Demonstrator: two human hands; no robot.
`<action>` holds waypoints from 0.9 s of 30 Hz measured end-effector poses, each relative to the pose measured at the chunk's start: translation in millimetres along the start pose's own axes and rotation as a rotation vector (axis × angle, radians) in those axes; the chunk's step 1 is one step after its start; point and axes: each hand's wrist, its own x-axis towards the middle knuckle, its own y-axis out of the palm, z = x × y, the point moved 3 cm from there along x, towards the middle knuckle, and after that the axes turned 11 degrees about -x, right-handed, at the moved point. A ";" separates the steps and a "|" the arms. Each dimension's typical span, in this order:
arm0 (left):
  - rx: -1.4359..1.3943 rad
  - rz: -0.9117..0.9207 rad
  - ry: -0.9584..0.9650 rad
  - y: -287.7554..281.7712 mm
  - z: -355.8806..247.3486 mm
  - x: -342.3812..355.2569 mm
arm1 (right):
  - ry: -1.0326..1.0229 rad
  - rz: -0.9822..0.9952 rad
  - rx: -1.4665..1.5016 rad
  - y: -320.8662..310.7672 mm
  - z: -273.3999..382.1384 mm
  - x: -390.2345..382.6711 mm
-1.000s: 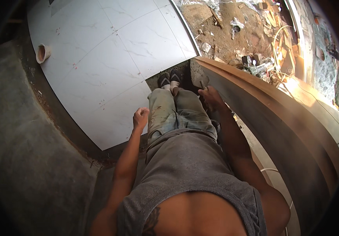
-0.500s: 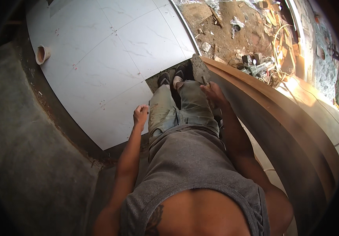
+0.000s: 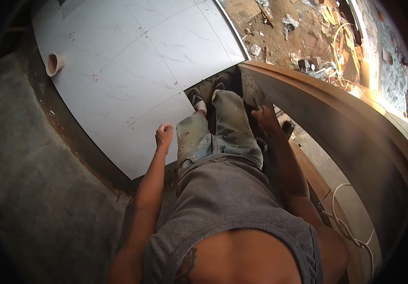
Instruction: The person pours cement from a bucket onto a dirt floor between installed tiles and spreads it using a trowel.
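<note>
My right hand [image 3: 266, 119] is closed round the handle of a trowel [image 3: 251, 87]. Its broad, mortar-smeared blade hangs beside my right leg, close to the wooden frame, and blends into the shade there. On the other side, my left hand [image 3: 164, 136] is loosely closed in front of the white floor tiles [image 3: 114, 61], and I see nothing in its fingers. My feet, in dark sandals [image 3: 195, 98], stand on a dark, untiled strip at the edge of the tiles.
A whitish pot-like container [image 3: 54, 65] lies on the tiles at the left. Small reddish bits dot the joints. A wooden door frame [image 3: 327, 102] runs along my right, with a white cable [image 3: 348, 232] near it. Rubble and scrap wood [image 3: 329, 21] cover the dirt beyond.
My body has moved on beside the wooden frame, and the cable has come into view at lower right. My left hand has swung slightly left. The trowel stays in my right hand.
</note>
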 end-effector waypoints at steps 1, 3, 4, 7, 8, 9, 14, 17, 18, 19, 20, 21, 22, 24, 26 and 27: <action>-0.041 0.011 -0.053 -1.5 4.1 -7.9 | 0.016 0.017 -0.014 8.6 -9.4 -5.2; -0.008 -0.009 -0.001 -7.6 22.9 -5.5 | 0.017 0.043 -0.028 12.2 -8.2 -7.5; -0.023 0.008 -0.055 -5.0 23.8 -6.3 | 0.010 0.061 -0.048 9.7 -3.6 -6.3; -0.042 0.028 -0.136 6.8 26.1 -17.1 | -0.020 0.061 -0.082 12.9 -12.8 -1.7; -0.049 0.032 -0.161 12.1 25.7 -20.0 | -0.046 0.042 -0.099 14.1 -18.5 0.2; -0.043 0.036 -0.161 17.3 22.0 -16.9 | -0.040 0.040 -0.094 12.6 -24.4 6.7; -0.008 0.116 0.067 42.4 -20.9 -6.3 | 0.014 0.056 0.032 -8.0 -22.4 14.7; 0.019 0.155 0.029 51.9 -38.0 -14.9 | 0.119 0.023 0.100 -3.4 -33.0 -6.8; 0.025 0.161 0.023 54.1 -36.4 -8.0 | 0.075 0.001 0.059 -2.1 -40.3 -11.1; 0.060 0.172 0.101 50.3 -37.9 0.6 | 0.076 0.008 0.060 -3.1 -40.7 -12.4; 0.097 0.187 0.178 49.4 -40.5 7.5 | 0.076 0.000 0.063 -6.0 -40.4 -11.9; 0.099 0.185 0.171 49.5 -39.7 12.9 | 0.074 -0.007 0.065 -6.9 -41.7 -12.4; 0.026 0.139 0.129 56.2 -41.8 18.8 | 0.071 -0.007 0.057 -7.9 -53.0 -9.0; -0.064 0.075 0.069 71.0 -33.3 10.8 | -0.006 -0.128 -0.037 -9.8 -77.6 -2.9; -0.040 0.080 0.051 77.4 -11.3 -1.3 | -0.027 -0.126 -0.061 -11.4 -85.4 0.5; -0.011 0.090 0.036 83.1 -0.8 -5.3 | -0.043 -0.126 -0.079 -12.6 -88.9 2.6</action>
